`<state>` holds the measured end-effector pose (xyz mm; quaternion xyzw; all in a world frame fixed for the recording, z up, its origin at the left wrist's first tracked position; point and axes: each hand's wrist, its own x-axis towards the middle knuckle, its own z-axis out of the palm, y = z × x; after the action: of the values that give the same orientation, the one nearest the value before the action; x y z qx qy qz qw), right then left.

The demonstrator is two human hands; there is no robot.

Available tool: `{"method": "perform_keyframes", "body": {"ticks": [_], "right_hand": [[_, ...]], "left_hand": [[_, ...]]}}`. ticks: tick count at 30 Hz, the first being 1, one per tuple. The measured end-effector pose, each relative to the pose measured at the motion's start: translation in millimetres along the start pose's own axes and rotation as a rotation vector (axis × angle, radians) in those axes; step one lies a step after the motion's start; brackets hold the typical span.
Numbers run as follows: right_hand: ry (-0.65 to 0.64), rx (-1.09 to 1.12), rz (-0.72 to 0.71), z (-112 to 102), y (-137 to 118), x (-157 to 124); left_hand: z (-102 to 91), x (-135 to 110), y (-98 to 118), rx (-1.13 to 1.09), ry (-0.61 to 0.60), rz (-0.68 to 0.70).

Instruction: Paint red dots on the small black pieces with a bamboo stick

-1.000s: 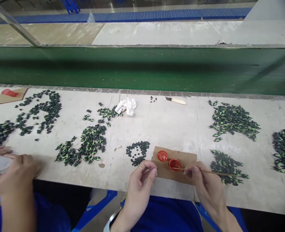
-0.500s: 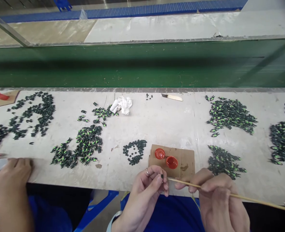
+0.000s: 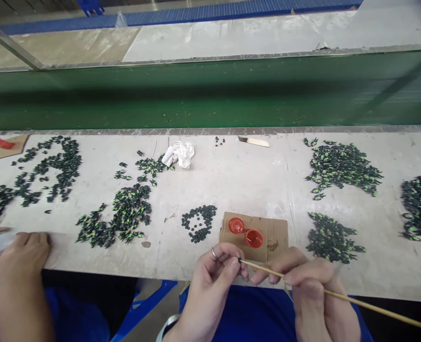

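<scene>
My left hand [image 3: 217,280], with a ring on one finger, pinches a small dark piece [image 3: 238,260] between thumb and fingertips. My right hand [image 3: 315,289] grips a thin wooden stick [image 3: 360,304] like a pen, and the stick's tip meets the dark piece. Just beyond my hands, a piece of brown cardboard [image 3: 228,237] carries a small red cup [image 3: 253,238] and its red lid [image 3: 236,225]. Left of the cardboard lies a loose ring of small dark discs [image 3: 201,232].
Heaps of dark pieces with green marks lie to the right [image 3: 342,168] and left [image 3: 130,209]. A crumpled white tissue [image 3: 184,154] and a knife-like tool [image 3: 255,141] lie farther back. A co-worker's hand [image 3: 28,251] is at the left. A green wall [image 3: 196,95] borders the table.
My right hand has moved slightly left, bringing the stick's tip from just short of the dark piece into contact with it. My left hand has stayed nearly still.
</scene>
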<state>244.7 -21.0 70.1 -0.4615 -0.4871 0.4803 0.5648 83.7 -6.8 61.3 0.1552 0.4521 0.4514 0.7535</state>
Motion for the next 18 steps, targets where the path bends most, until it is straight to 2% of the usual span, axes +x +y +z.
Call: {"method": "perform_keyframes", "body": {"ticks": [6,11,15,18], "right_hand": [[-0.061,-0.155,-0.078,-9.0,-5.6,7.6],[-0.142,-0.251,-0.049,-18.7,-15.1,10.2],[0.031,-0.277,-0.135,-55.9,-14.5,13.3],[0.198,-0.452,-0.102,-92.3,-9.1,25.2]], "left_hand": [[-8.8,2.6,-0.7,0.115,-0.03,0.029],[-8.2,7.3,0.6,0.025,-0.048,-0.027],[-7.2,9.3,4.9,-0.16,-0.082,-0.118],[-9.6,9.3,6.8,-0.315,-0.115,-0.164]]}}
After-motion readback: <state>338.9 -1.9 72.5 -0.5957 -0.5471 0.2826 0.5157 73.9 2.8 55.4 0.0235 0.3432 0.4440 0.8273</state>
